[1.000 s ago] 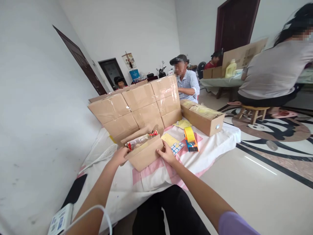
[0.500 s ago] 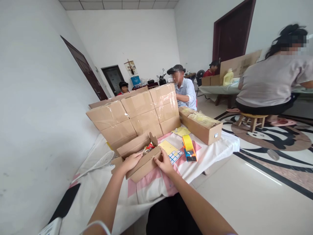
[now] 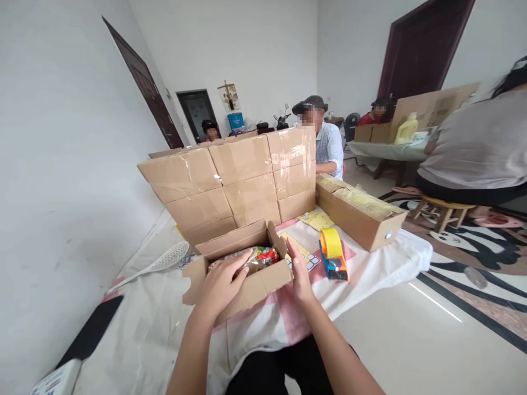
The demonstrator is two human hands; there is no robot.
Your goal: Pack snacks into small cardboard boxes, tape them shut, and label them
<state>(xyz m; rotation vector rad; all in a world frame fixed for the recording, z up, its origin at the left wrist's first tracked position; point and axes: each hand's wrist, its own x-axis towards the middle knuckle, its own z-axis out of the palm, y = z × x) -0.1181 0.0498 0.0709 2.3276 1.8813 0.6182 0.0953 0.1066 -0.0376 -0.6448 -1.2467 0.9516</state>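
Observation:
A small open cardboard box [image 3: 257, 288] sits before me on the cloth-covered table, its flaps raised. Inside lie shiny plastic-wrapped packets [image 3: 261, 261] with red and green colouring; their exact kind cannot be made out. My left hand [image 3: 224, 281] reaches over the box's near left side, fingers apart and resting on or just above the packets. At the box's right end, my right hand [image 3: 300, 274] is stretched out flat beside the end flap, holding nothing. To the right stands a blue and orange tape dispenser [image 3: 334, 262] with a yellow roll.
Behind the box rises a wall of taped cardboard boxes [image 3: 247, 175]. A long carton [image 3: 362, 216] lies at the right. A white perforated fly swatter [image 3: 164, 262] lies left. Co-workers sit beyond the boxes and at another table [image 3: 381, 151] to the right.
The box's flaps have opened wider, showing more of the packets. My left hand has moved over the contents, and my right hand has let go of the near flap. The view has shifted.

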